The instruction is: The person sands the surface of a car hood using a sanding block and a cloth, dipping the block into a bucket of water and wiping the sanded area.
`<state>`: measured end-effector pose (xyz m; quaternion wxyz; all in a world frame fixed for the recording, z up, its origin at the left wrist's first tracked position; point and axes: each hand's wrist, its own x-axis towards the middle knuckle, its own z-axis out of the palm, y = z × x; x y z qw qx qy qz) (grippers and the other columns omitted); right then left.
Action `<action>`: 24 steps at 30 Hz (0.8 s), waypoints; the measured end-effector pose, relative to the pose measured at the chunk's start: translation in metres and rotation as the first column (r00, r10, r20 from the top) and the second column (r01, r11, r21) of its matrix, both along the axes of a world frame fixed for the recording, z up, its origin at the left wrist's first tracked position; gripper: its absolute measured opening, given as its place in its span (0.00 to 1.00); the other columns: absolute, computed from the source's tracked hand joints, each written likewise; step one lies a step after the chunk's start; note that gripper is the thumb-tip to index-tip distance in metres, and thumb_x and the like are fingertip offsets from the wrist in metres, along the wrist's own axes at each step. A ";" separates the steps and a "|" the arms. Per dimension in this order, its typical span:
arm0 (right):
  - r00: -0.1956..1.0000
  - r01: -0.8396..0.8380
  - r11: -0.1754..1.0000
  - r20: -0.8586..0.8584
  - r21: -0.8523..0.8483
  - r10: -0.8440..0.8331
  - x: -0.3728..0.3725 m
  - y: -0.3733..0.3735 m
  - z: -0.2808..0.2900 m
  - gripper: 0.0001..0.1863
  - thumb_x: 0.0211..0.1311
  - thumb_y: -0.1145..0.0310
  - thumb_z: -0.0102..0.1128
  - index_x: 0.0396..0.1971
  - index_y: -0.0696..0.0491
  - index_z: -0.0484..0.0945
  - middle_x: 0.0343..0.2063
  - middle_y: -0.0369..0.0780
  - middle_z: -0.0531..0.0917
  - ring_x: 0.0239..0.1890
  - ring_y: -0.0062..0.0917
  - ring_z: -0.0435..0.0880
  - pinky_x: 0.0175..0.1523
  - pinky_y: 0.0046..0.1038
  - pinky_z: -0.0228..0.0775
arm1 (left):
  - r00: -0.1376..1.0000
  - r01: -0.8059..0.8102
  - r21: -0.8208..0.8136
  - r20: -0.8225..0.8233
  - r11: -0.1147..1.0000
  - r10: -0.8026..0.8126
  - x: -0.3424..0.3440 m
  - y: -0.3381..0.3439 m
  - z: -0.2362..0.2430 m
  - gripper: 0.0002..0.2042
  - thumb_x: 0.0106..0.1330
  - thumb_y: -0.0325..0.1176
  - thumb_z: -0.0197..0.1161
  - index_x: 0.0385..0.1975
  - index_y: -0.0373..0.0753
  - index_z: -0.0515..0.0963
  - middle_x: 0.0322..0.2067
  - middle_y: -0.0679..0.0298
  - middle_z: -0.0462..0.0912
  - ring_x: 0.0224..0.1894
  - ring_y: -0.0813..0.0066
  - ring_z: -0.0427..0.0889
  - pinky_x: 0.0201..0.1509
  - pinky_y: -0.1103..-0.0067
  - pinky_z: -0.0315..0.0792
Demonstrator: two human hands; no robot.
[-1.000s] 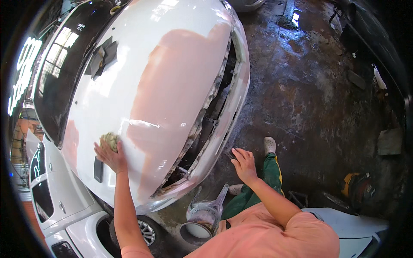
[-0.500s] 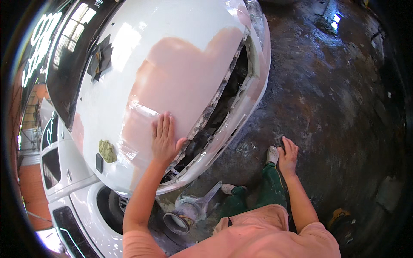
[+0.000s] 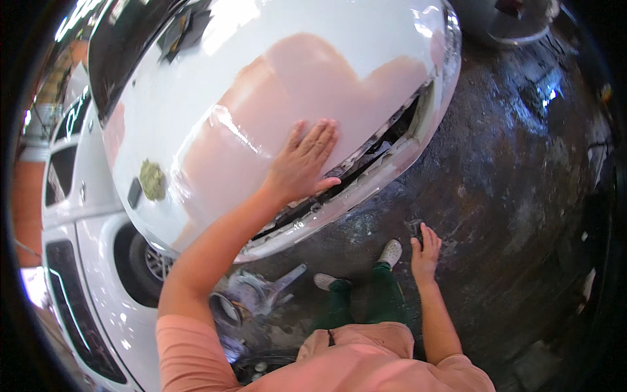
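Observation:
My left hand (image 3: pixel 304 157) lies open, fingers spread, on the pink patch (image 3: pixel 281 81) of a white car bonnet (image 3: pixel 150 117), near the gap (image 3: pixel 398 130) along the car's front edge. Left of it on the bonnet sit a crumpled pale green cloth (image 3: pixel 152 179) and a small dark rectangular block (image 3: pixel 135 193). Farther up lie some dark sheets (image 3: pixel 179 36). My right hand (image 3: pixel 424 251) hangs over the floor to the right of the bumper, fingers curled on a small dark object that is too blurred to make out.
A white car (image 3: pixel 85 255) stands close on the left. The dark, stained floor (image 3: pixel 496 170) runs along the bumper. A pale stand or tool (image 3: pixel 258 294) is by my left arm, low down. A dark rounded object with a light rim (image 3: pixel 516 26) sits at the top right.
My left hand has left the green cloth and slid rightward onto the pink patch, toward the bonnet's front edge. My right hand has swung away from the bumper. The camera view has shifted.

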<state>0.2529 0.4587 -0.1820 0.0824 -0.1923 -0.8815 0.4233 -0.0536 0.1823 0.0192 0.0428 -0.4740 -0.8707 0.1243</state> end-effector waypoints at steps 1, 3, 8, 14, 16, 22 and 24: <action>0.999 -0.038 0.999 -0.015 0.008 0.038 -0.008 -0.006 0.005 0.27 0.71 0.69 0.68 0.69 0.55 0.78 0.62 0.47 0.81 0.63 0.47 0.76 0.71 0.45 0.68 | 0.999 0.053 -0.015 0.012 0.998 -0.053 0.001 -0.003 -0.001 0.51 0.69 0.71 0.57 0.81 0.34 0.59 0.84 0.56 0.53 0.87 0.61 0.46 0.89 0.52 0.36; 0.994 -0.100 0.995 -0.038 0.020 0.101 -0.023 -0.017 0.012 0.27 0.71 0.70 0.68 0.69 0.55 0.78 0.62 0.47 0.81 0.63 0.47 0.76 0.70 0.45 0.68 | 0.992 0.121 -0.025 0.034 0.992 -0.120 0.006 -0.010 -0.003 0.50 0.69 0.70 0.57 0.81 0.36 0.60 0.84 0.59 0.54 0.87 0.64 0.47 0.89 0.53 0.37; 0.975 -0.203 0.979 -0.084 0.015 0.204 -0.040 -0.040 0.029 0.27 0.71 0.69 0.68 0.68 0.55 0.78 0.63 0.47 0.81 0.64 0.47 0.76 0.71 0.46 0.67 | 0.990 0.140 -0.080 0.039 0.987 -0.138 0.030 -0.050 -0.006 0.48 0.70 0.68 0.57 0.81 0.39 0.61 0.84 0.61 0.55 0.87 0.65 0.49 0.89 0.56 0.39; 0.968 -0.247 0.966 -0.025 0.071 0.249 -0.029 -0.042 0.033 0.26 0.75 0.66 0.66 0.69 0.55 0.77 0.62 0.49 0.81 0.64 0.49 0.75 0.71 0.48 0.65 | 0.998 -0.037 0.045 -0.055 0.998 0.040 0.089 -0.100 -0.022 0.45 0.72 0.61 0.59 0.83 0.39 0.58 0.84 0.62 0.56 0.86 0.65 0.51 0.90 0.59 0.40; 0.959 -0.282 0.956 -0.018 0.076 0.284 -0.030 -0.040 0.032 0.26 0.76 0.65 0.65 0.70 0.55 0.76 0.62 0.49 0.80 0.65 0.49 0.75 0.72 0.49 0.64 | 0.984 -0.178 0.144 0.006 0.974 0.179 0.113 -0.103 -0.032 0.45 0.72 0.60 0.60 0.83 0.39 0.58 0.84 0.62 0.56 0.86 0.65 0.51 0.90 0.59 0.40; 0.906 -0.407 0.901 -0.058 0.147 0.419 -0.049 -0.045 0.044 0.27 0.78 0.63 0.64 0.71 0.57 0.75 0.63 0.51 0.80 0.65 0.49 0.76 0.72 0.52 0.62 | 0.845 -0.449 0.486 -0.041 0.750 0.533 0.129 -0.181 -0.066 0.48 0.77 0.60 0.56 0.85 0.33 0.44 0.86 0.49 0.40 0.88 0.52 0.39 0.89 0.55 0.32; 0.891 -0.439 0.885 -0.054 0.156 0.451 -0.058 -0.054 0.055 0.27 0.77 0.63 0.65 0.70 0.57 0.75 0.62 0.51 0.80 0.64 0.49 0.76 0.72 0.52 0.62 | 0.710 -0.557 0.574 -0.046 0.601 0.703 0.097 -0.229 -0.042 0.45 0.80 0.59 0.52 0.84 0.31 0.47 0.85 0.47 0.44 0.87 0.50 0.42 0.88 0.53 0.34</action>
